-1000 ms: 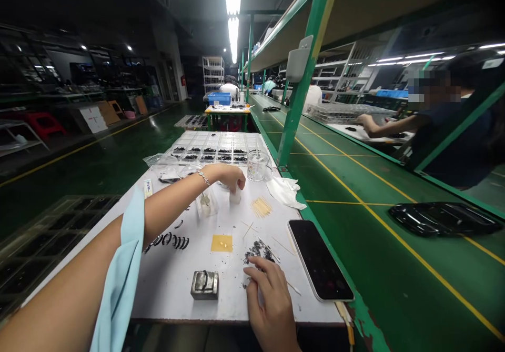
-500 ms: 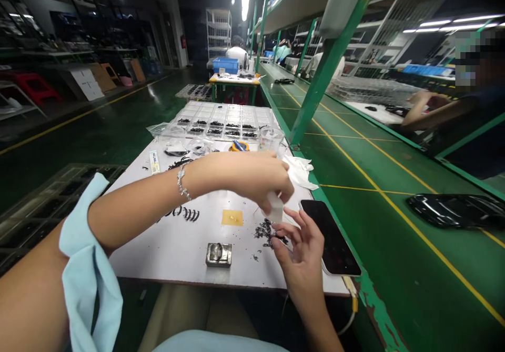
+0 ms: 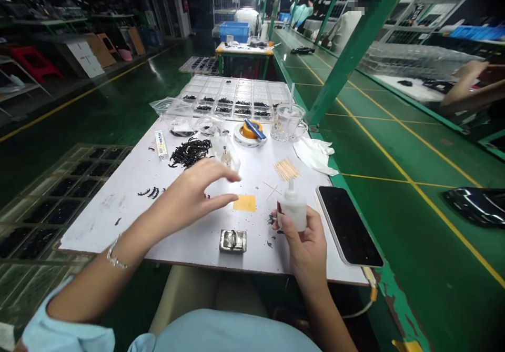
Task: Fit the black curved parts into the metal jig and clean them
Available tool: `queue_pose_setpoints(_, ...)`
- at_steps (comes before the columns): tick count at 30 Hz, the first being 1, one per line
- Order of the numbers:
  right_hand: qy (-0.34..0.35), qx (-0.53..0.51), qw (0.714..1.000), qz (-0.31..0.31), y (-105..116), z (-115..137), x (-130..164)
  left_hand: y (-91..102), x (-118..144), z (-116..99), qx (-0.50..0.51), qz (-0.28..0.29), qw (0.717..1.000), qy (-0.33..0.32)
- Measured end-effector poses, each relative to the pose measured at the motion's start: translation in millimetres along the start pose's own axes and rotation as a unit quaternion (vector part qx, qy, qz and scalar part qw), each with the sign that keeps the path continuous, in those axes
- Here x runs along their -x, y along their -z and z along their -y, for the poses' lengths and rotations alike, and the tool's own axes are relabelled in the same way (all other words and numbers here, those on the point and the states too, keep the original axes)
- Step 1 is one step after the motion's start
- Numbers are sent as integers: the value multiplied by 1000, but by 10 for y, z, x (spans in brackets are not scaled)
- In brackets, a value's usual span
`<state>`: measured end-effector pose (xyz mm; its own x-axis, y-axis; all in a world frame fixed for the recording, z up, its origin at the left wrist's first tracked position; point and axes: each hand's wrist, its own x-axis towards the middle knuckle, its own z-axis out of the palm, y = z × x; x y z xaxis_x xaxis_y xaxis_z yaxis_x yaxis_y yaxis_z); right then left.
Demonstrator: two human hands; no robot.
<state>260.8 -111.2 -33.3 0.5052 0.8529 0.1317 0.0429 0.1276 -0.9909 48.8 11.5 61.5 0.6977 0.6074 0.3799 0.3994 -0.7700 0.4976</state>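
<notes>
Gripping a small white bottle (image 3: 292, 208), right-hand fingers (image 3: 287, 227) closed round it.

left hand (image 3: 195, 191) spread, right hand (image 3: 302, 239) clenched

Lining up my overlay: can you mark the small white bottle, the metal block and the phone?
small white bottle (image 3: 294, 211): head view, on its body above the gripping fingers.
metal block (image 3: 232, 240): head view, middle of its top face.
phone (image 3: 349, 224): head view, centre of the dark screen.
</notes>
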Motion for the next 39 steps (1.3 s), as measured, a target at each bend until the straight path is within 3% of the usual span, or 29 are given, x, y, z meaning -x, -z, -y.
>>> queue_pose_setpoints(2, -5, 4, 1000, -17, -1, -14, 23, -193, 165, 163, 9, 68, 992, 110)
queue_pose_setpoints(3, -5, 5, 1000, -24, -2, -17, 36, -294, 202, 226, 6, 89, 989, 120)
queue_pose_setpoints(7, 21, -8, 997, -73, -8, -19, 95, -603, 87, 347, 12, 142, 986, 84)
queue_pose_setpoints(13, 21, -75, 990, -122, 4, -66, 143, -779, -268, 397, 5, 192, 981, 9)
queue_pose_setpoints(30, 6, -59, 994, -93, 15, -67, 114, -951, -464, 533, 8, 230, 971, -62)
queue_pose_setpoints(39, -10, -39, 995, -96, 10, -54, 84, -841, -442, 533, 44, 227, 971, -55)
